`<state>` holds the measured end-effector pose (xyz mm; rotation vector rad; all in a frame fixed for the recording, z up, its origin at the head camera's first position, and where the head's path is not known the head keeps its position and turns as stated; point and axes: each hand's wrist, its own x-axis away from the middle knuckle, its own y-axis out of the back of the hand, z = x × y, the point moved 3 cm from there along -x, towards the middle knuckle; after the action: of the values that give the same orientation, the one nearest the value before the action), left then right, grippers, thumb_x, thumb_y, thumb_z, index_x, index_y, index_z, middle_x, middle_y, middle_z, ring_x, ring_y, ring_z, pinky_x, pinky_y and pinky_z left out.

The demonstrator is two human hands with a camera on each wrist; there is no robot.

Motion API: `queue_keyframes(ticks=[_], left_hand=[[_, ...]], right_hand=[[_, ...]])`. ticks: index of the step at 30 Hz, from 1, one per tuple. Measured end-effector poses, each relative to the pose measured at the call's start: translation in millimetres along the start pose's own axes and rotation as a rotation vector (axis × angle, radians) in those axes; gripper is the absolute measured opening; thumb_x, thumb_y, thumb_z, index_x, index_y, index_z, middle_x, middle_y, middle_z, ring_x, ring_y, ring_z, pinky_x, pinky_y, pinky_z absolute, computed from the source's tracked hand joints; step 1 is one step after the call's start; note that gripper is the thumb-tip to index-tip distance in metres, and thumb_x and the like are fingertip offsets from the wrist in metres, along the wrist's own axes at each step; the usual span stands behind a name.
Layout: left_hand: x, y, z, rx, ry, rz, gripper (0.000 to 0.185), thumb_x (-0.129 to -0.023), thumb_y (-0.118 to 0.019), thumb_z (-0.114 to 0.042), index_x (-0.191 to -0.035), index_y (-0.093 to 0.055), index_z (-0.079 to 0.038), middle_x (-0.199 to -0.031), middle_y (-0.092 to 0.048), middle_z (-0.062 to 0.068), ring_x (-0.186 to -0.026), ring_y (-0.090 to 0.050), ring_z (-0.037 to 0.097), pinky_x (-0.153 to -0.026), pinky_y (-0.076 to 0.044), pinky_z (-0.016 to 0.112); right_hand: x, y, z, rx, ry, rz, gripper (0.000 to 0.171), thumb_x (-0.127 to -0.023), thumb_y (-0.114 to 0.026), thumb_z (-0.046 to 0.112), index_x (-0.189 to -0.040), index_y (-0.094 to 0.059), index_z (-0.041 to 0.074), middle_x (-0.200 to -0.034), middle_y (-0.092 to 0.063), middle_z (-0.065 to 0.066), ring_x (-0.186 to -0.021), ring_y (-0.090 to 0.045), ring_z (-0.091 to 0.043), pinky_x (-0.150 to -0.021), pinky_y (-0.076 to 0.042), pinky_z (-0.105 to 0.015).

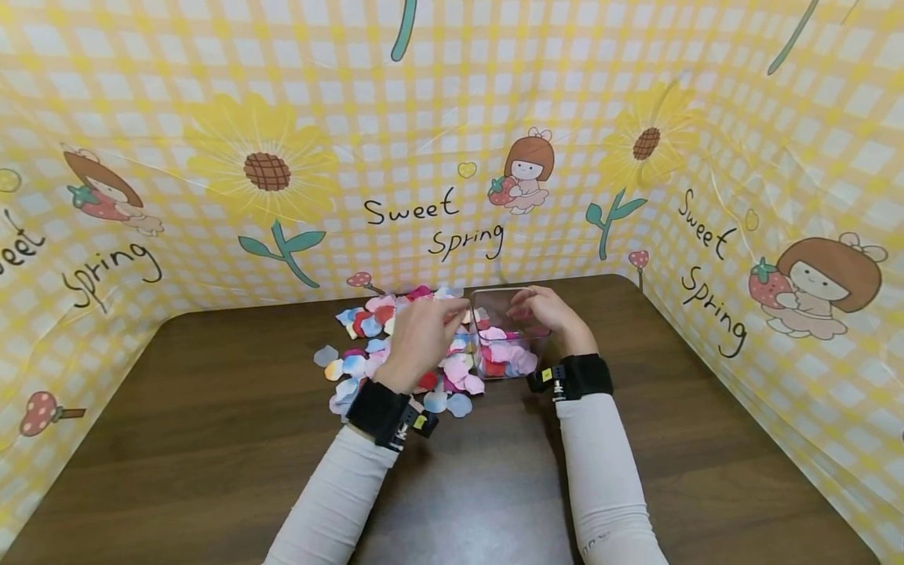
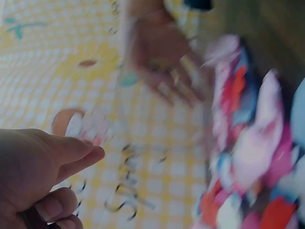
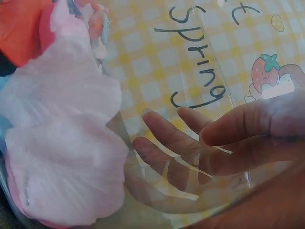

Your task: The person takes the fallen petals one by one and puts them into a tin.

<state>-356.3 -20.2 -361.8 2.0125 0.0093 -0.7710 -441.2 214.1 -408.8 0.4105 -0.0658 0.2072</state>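
Observation:
A clear plastic box [image 1: 507, 295] stands upright near the back of the table, with pink, red and white fabric petals [image 1: 500, 357] in its lower part. My left hand [image 1: 421, 336] hovers over loose petals at its left. In the left wrist view the thumb and forefinger [image 2: 78, 152] extend with tips close together. The other fingers bend, and no petal shows between them. At the box's right side is my right hand [image 1: 556, 315], its fingers [image 3: 167, 138] spread and seen through clear plastic. Whether they touch the wall, I cannot tell.
Loose petals [image 1: 353, 366] in several colours lie spread on the brown table [image 1: 212, 408] left of the box. A yellow checked cloth [image 1: 424, 118] with printed flowers and figures rises behind the table and at both sides. Each wrist wears a black strap with a camera.

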Motion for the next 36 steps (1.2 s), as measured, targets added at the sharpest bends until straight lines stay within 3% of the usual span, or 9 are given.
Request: queue_keyframes(ticks=[4, 8, 13, 16, 18, 23, 28, 32, 36], left_hand=[[0.5, 19.4, 22.5, -0.026, 0.083, 0.052, 0.025, -0.098, -0.071, -0.028, -0.12, -0.078, -0.019, -0.08, -0.071, 0.006, -0.054, -0.045, 0.019, -0.047, -0.026, 0.03], [5.7, 31.9, 47.6, -0.03, 0.176, 0.169, 0.025, -0.096, -0.073, -0.027, -0.118, -0.078, -0.015, -0.119, -0.074, 0.006, -0.078, -0.065, 0.025, -0.058, -0.045, 0.035], [16.5, 34.6, 76.1, -0.004, 0.295, 0.428, 0.027, -0.093, -0.077, -0.021, -0.117, -0.077, -0.009, -0.111, -0.076, 0.007, -0.106, -0.067, 0.029, -0.087, -0.052, 0.05], [24.3, 32.7, 89.4, 0.038, 0.385, 0.6, 0.035, -0.09, -0.08, -0.02, -0.121, -0.074, -0.006, -0.11, -0.074, 0.009, -0.102, -0.065, 0.029, -0.089, -0.051, 0.051], [27.9, 32.6, 96.5, 0.057, 0.431, 0.656, 0.041, -0.087, -0.082, -0.019, -0.125, -0.071, -0.006, -0.112, -0.071, 0.011, -0.1, -0.063, 0.029, -0.088, -0.049, 0.051], [32.3, 36.4, 109.3, 0.058, 0.506, 0.676, 0.051, -0.082, -0.086, -0.02, -0.128, -0.067, -0.005, -0.122, -0.065, 0.017, -0.104, -0.06, 0.033, -0.088, -0.05, 0.051], [35.8, 40.6, 118.7, 0.041, 0.573, 0.691, 0.033, -0.084, -0.084, -0.02, -0.11, -0.072, -0.004, -0.11, -0.066, 0.014, -0.097, -0.058, 0.031, -0.082, -0.05, 0.044], [36.6, 45.6, 123.1, 0.076, 0.566, 0.672, 0.015, -0.09, -0.078, -0.017, -0.098, -0.074, -0.005, -0.098, -0.067, 0.011, -0.093, -0.057, 0.029, -0.079, -0.048, 0.04], [33.9, 54.5, 124.7, 0.106, 0.543, 0.611, 0.013, -0.094, -0.073, -0.016, -0.099, -0.077, -0.005, -0.102, -0.069, 0.012, -0.095, -0.057, 0.029, -0.081, -0.046, 0.044]], right_hand=[[-1, -1, 0, -0.009, -0.014, -0.002, 0.04, -0.097, -0.037, 0.008, -0.129, -0.058, -0.004, -0.129, -0.066, -0.023, -0.123, -0.055, -0.038, -0.109, -0.036, -0.057], [0, 0, -1, 0.002, -0.012, -0.005, 0.04, -0.098, -0.037, 0.008, -0.13, -0.057, -0.004, -0.13, -0.065, -0.024, -0.124, -0.055, -0.038, -0.109, -0.036, -0.056], [1, 0, -1, -0.009, -0.023, 0.0, 0.04, -0.097, -0.038, 0.008, -0.13, -0.057, -0.004, -0.13, -0.065, -0.024, -0.125, -0.055, -0.039, -0.109, -0.037, -0.057], [2, 0, -1, -0.006, -0.02, -0.002, 0.039, -0.097, -0.038, 0.008, -0.129, -0.058, -0.003, -0.129, -0.065, -0.024, -0.124, -0.055, -0.039, -0.109, -0.037, -0.056], [1, 0, -1, 0.0, -0.017, -0.006, 0.039, -0.097, -0.038, 0.009, -0.128, -0.059, -0.003, -0.128, -0.066, -0.023, -0.123, -0.055, -0.038, -0.109, -0.037, -0.055], [-1, -1, 1, -0.021, -0.025, 0.003, 0.039, -0.097, -0.036, 0.007, -0.129, -0.056, -0.005, -0.13, -0.064, -0.025, -0.124, -0.054, -0.04, -0.108, -0.038, -0.057], [0, 0, 2, -0.022, -0.03, -0.002, 0.04, -0.097, -0.034, 0.008, -0.129, -0.056, -0.004, -0.13, -0.064, -0.024, -0.124, -0.054, -0.039, -0.108, -0.04, -0.058], [1, 0, 1, -0.002, -0.022, -0.004, 0.038, -0.097, -0.034, 0.008, -0.125, -0.058, -0.003, -0.125, -0.067, -0.021, -0.119, -0.057, -0.036, -0.103, -0.045, -0.056], [0, 0, 1, 0.009, -0.019, -0.003, 0.038, -0.096, -0.035, 0.008, -0.124, -0.059, -0.003, -0.125, -0.068, -0.02, -0.118, -0.057, -0.035, -0.102, -0.044, -0.054]])
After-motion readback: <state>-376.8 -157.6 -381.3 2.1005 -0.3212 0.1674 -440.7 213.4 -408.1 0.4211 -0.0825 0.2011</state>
